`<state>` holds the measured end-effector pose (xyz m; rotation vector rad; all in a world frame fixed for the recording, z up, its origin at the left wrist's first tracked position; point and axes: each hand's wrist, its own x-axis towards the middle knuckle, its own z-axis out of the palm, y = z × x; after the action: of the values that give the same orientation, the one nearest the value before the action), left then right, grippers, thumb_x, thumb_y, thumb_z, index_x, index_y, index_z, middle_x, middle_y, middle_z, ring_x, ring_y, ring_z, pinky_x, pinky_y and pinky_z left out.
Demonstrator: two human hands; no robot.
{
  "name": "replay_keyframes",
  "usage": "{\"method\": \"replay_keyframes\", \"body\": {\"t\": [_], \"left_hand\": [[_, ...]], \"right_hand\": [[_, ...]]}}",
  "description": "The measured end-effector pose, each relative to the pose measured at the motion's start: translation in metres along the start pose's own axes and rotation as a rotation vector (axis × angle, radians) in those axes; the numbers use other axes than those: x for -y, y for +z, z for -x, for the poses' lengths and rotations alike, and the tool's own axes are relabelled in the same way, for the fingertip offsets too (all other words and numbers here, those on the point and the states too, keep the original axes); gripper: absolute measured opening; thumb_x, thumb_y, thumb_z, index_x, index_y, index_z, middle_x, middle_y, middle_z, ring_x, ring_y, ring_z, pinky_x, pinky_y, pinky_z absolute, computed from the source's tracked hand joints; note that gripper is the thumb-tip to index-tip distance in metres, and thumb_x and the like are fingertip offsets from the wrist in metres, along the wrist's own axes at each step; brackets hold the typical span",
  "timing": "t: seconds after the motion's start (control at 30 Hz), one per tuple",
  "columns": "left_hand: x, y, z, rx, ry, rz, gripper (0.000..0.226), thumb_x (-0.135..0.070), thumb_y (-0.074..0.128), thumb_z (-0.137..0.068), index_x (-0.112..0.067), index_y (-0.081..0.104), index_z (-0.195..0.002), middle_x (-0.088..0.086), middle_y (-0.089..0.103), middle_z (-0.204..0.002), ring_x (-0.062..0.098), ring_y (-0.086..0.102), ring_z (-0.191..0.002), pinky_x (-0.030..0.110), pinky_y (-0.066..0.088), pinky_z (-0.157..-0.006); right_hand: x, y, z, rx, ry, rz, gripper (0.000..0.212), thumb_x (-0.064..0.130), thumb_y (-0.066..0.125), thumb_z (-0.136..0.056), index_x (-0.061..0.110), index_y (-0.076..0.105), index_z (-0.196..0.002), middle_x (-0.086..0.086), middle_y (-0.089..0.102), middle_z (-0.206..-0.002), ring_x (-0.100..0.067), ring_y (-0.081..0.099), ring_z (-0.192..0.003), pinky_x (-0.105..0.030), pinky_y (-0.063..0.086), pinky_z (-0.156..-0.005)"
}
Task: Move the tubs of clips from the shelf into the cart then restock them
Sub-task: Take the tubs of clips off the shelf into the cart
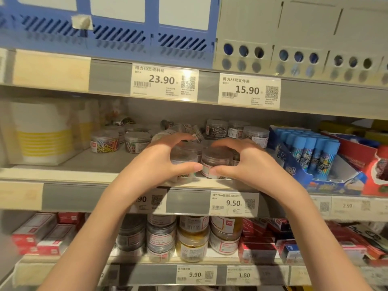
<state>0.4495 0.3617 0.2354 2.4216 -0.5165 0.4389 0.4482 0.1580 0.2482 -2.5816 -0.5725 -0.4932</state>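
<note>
Several clear round tubs of clips stand on the middle shelf [69, 175]. My left hand [159, 162] curls round a clear tub [184, 156] at the shelf's front edge, thumb in front and fingers over its far side. My right hand [239, 162] grips the neighbouring tub [216, 160] the same way. The two tubs touch, and my thumbs nearly meet in front of them. More tubs sit behind: one with coloured clips [104, 141] at the left, others with silver clips [217, 128] at the back right. No cart is in view.
A box of blue glue sticks [312, 152] stands right of my hands. White and yellow stacked items [42, 131] fill the shelf's left end. The shelf below holds larger tubs [193, 238] and red boxes [42, 234]. Blue and grey file racks [147, 32] stand above.
</note>
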Motion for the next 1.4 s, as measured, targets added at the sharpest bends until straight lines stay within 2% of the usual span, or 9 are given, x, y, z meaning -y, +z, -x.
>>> {"method": "replay_keyframes", "body": {"t": [0.1, 0.2, 0.33, 0.6, 0.73, 0.9, 1.07, 1.3, 1.4], "left_hand": [[0.002, -0.002, 0.001, -0.011, -0.013, 0.001, 0.064, -0.051, 0.067, -0.075, -0.043, 0.039, -0.132, -0.012, 0.049, -0.133, 0.006, 0.046, -0.119, 0.022, 0.036, -0.087], [0.004, -0.006, 0.003, -0.026, -0.012, -0.015, 0.066, -0.049, 0.068, -0.075, -0.043, 0.038, -0.133, -0.012, 0.044, -0.139, 0.008, 0.044, -0.124, 0.023, 0.037, -0.091], [0.007, -0.015, 0.007, -0.024, 0.008, -0.003, 0.075, -0.050, 0.069, -0.072, -0.040, 0.035, -0.137, -0.018, 0.042, -0.140, 0.005, 0.043, -0.125, 0.021, 0.036, -0.093], [0.022, -0.027, 0.013, 0.023, 0.051, 0.155, 0.098, -0.070, 0.071, -0.054, -0.052, 0.023, -0.138, -0.013, 0.054, -0.127, 0.004, 0.058, -0.109, 0.036, 0.048, -0.096], [0.026, -0.027, 0.011, 0.040, 0.072, 0.279, 0.098, -0.050, 0.080, -0.059, -0.051, 0.021, -0.138, -0.013, 0.058, -0.123, 0.006, 0.065, -0.100, 0.039, 0.051, -0.092], [0.025, -0.023, 0.009, 0.021, 0.099, 0.146, 0.081, -0.043, 0.072, -0.073, -0.047, 0.025, -0.140, -0.022, 0.047, -0.135, 0.000, 0.053, -0.114, 0.030, 0.044, -0.100], [0.023, -0.020, 0.009, -0.024, 0.084, 0.153, 0.068, -0.039, 0.071, -0.074, -0.049, 0.034, -0.131, -0.029, 0.055, -0.111, -0.009, 0.056, -0.100, 0.022, 0.048, -0.089], [0.017, -0.014, 0.008, -0.061, 0.072, 0.082, 0.062, -0.043, 0.068, -0.076, -0.044, 0.033, -0.127, -0.020, 0.055, -0.111, 0.003, 0.058, -0.093, 0.008, 0.042, -0.072], [0.010, -0.011, 0.006, -0.080, 0.052, 0.057, 0.056, -0.047, 0.067, -0.077, -0.041, 0.030, -0.119, -0.022, 0.055, -0.096, -0.005, 0.054, -0.074, 0.004, 0.041, -0.061]], "right_hand": [[-0.001, -0.001, 0.001, -0.030, -0.016, -0.067, 0.046, 0.043, 0.074, -0.072, 0.041, 0.056, -0.114, 0.020, 0.061, -0.104, -0.001, 0.057, -0.096, -0.024, 0.050, -0.081], [-0.001, -0.002, 0.001, -0.079, -0.021, -0.130, 0.051, 0.039, 0.075, -0.072, 0.040, 0.054, -0.120, 0.023, 0.057, -0.106, 0.004, 0.052, -0.098, -0.005, 0.041, -0.076], [0.004, -0.003, -0.004, -0.138, -0.037, -0.211, 0.054, 0.035, 0.073, -0.074, 0.038, 0.053, -0.123, 0.022, 0.055, -0.112, 0.008, 0.048, -0.101, 0.002, 0.036, -0.075], [0.030, 0.006, -0.028, -0.108, -0.093, -0.380, 0.044, 0.033, 0.074, -0.071, 0.038, 0.057, -0.112, 0.027, 0.059, -0.105, 0.016, 0.053, -0.099, -0.002, 0.039, -0.080], [0.040, 0.015, -0.036, -0.053, -0.125, -0.441, 0.040, 0.021, 0.077, -0.074, 0.028, 0.061, -0.110, 0.019, 0.063, -0.105, 0.011, 0.057, -0.097, -0.006, 0.044, -0.082], [0.041, 0.023, -0.040, -0.028, -0.121, -0.455, 0.041, 0.022, 0.080, -0.071, 0.030, 0.059, -0.106, 0.018, 0.065, -0.103, 0.004, 0.060, -0.094, -0.016, 0.049, -0.084], [0.027, 0.012, -0.034, -0.008, -0.122, -0.413, 0.046, 0.028, 0.078, -0.072, 0.035, 0.054, -0.110, 0.025, 0.058, -0.110, 0.010, 0.055, -0.102, -0.010, 0.045, -0.086], [0.002, -0.006, -0.020, -0.061, -0.041, -0.233, 0.043, 0.033, 0.076, -0.073, 0.036, 0.054, -0.110, 0.019, 0.055, -0.116, 0.003, 0.050, -0.108, -0.005, 0.037, -0.087], [-0.009, -0.011, -0.017, -0.057, 0.005, -0.159, 0.043, 0.033, 0.075, -0.075, 0.035, 0.054, -0.112, 0.014, 0.055, -0.120, -0.004, 0.050, -0.113, -0.020, 0.039, -0.097]]}}
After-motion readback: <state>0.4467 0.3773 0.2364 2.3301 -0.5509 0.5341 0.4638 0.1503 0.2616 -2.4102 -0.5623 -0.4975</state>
